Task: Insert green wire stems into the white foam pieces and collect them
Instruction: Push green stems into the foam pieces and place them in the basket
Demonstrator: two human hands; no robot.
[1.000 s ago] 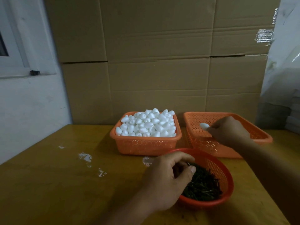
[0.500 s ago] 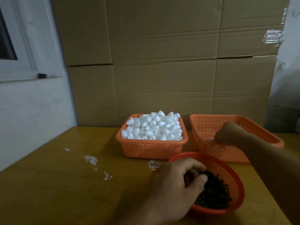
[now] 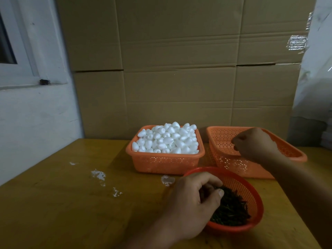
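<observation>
The left hand reached into the round basket at 5 o'clock on the table, its fingers curled among the green stems; whether a stem was actually pinched could not be told, since the fingertips were buried in the dark pile. The right hand hung over the near wall of the collecting basket at 2 o'clock, fingers curled loosely downward; no foam piece showed in it, and its palm side was hidden. The foam pieces lay heaped above the rim of the square basket at 12 o'clock, just left of the collecting basket. Likely faults from here: the tangled stems could come up several at once, because the pile was dense and poorly lit; the round basket, light and gripped by nothing, could slide under the digging fingers; a reach to 12 o'clock could knock pieces off the heap. White crumbs lay on the table at 9 o'clock, and cardboard walled the far edge. Nothing stood between either hand and the baskets.
</observation>
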